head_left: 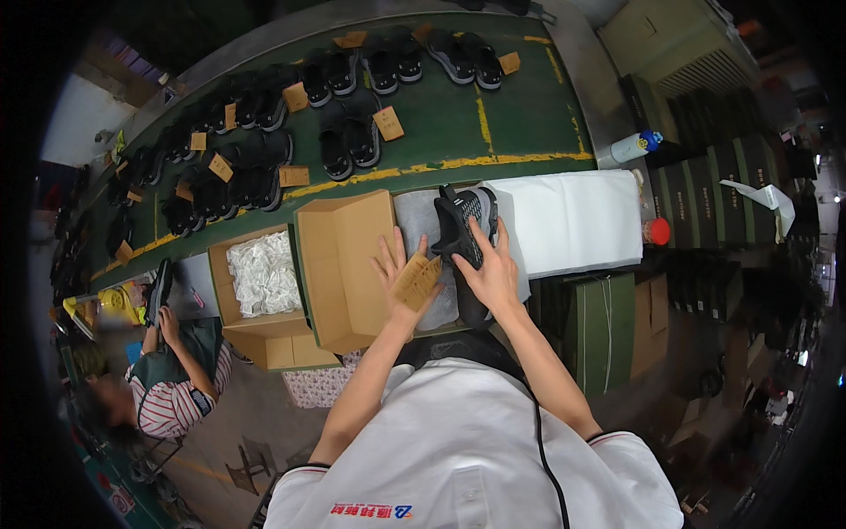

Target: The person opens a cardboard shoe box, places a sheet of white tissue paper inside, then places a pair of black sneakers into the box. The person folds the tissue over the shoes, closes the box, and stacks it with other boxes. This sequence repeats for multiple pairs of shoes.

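Observation:
A black shoe with a grey-flecked upper (477, 212) lies over grey wrapping paper (414, 212) in front of me. My right hand (492, 271) grips its near part, thumb on one side and fingers on the other. A dark piece (471, 304), perhaps a second shoe, shows just below. To the left, my left hand (394, 275) is spread over the edge between the paper and an open brown cardboard box lid (339, 256). A brown paper tag (416, 282) covers part of the left hand; how it is held is hidden.
White paper sheets (568, 220) are stacked to the right. Black shoes (348, 141) with brown tags stand in rows on the green table (441, 132). A carton of crumpled white packets (264, 273) stands left, near a seated person (176, 379). Green boxes (599, 335) and a bottle (634, 146) are at right.

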Action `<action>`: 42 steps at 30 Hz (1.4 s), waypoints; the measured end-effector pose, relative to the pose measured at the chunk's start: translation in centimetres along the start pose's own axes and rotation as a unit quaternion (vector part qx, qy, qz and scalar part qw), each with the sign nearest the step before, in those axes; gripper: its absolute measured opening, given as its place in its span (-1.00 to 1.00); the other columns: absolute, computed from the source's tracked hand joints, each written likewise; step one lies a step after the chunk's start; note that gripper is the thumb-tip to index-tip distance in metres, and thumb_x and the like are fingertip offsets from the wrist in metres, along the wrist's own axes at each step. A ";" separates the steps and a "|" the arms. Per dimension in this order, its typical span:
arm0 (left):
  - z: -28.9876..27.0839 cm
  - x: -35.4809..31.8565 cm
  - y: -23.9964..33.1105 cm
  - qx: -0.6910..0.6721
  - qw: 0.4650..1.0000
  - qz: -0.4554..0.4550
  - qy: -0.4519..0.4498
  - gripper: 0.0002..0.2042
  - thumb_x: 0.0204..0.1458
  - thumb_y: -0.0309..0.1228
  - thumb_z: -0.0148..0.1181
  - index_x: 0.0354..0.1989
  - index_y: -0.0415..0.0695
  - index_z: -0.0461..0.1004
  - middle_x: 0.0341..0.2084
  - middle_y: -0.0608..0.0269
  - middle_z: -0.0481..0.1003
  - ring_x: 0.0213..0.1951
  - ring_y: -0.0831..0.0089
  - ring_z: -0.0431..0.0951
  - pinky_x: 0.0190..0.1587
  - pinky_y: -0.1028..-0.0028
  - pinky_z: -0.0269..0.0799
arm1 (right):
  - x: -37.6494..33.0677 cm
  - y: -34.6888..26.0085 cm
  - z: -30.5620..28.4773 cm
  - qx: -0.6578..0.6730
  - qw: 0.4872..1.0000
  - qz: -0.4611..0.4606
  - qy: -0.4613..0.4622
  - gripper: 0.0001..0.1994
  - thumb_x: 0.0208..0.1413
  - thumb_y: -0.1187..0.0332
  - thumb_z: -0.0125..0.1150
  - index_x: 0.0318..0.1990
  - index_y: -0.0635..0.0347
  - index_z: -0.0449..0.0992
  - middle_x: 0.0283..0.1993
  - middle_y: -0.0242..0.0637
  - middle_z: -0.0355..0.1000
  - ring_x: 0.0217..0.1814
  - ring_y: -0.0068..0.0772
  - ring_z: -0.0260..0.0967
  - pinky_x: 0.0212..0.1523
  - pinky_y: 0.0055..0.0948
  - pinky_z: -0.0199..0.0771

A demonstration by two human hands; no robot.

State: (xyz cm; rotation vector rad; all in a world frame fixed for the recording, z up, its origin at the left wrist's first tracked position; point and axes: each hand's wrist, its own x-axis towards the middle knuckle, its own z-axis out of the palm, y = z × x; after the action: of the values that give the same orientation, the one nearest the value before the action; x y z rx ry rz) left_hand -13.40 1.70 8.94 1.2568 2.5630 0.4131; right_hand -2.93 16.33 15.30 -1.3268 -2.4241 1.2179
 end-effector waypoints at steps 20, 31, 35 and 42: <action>0.7 -0.5 -2.1 -0.141 0.988 0.018 -0.054 0.18 -0.28 -0.58 0.53 0.61 0.08 -0.05 0.59 -0.18 -0.39 0.57 -0.33 -0.40 0.48 -0.35 -0.24 | -1.4 16.3 1.8 0.500 0.807 0.314 -0.024 -0.36 0.26 0.13 0.35 0.33 0.43 0.38 0.32 -0.01 0.41 0.36 -0.18 0.35 0.32 -0.18 0.34; -1.6 -13.9 -5.5 -0.214 0.945 -0.147 0.200 -0.10 0.04 -0.46 0.41 0.55 -0.16 0.01 0.57 -0.19 -0.22 0.55 -0.21 -0.12 0.52 -0.02 -0.09 | -3.9 6.2 0.0 0.379 0.910 -0.121 -0.117 -0.54 0.14 0.61 0.31 0.24 0.23 0.53 0.43 -0.06 0.31 0.47 -0.01 0.29 0.39 -0.07 0.43; -1.6 -18.0 -5.7 -0.196 0.912 -0.243 0.266 -0.25 0.17 -0.44 0.29 0.51 -0.21 0.07 0.57 -0.16 -0.18 0.55 -0.15 -0.10 0.51 -0.01 -0.09 | -2.9 6.1 -1.5 0.037 0.967 -0.250 -0.037 -0.22 -0.08 0.41 0.56 0.39 0.04 0.42 0.63 0.07 -0.10 0.66 0.22 -0.16 0.53 0.25 0.06; -2.5 -18.5 -13.8 -0.164 0.856 -0.334 0.360 -0.45 0.34 -0.26 0.16 0.42 -0.21 0.23 0.50 -0.13 0.02 0.51 -0.13 0.01 0.47 0.02 0.00 | 2.9 1.2 1.6 -0.091 0.924 -0.367 -0.064 -0.02 -0.17 -0.08 0.58 0.47 -0.02 0.34 0.69 0.09 -0.34 0.72 0.33 -0.59 0.57 0.43 -0.48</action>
State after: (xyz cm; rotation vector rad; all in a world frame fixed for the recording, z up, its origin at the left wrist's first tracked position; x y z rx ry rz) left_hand -13.31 -21.46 8.14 0.0124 3.0697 1.2631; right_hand -4.64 17.86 12.64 -0.2666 -2.7626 0.8940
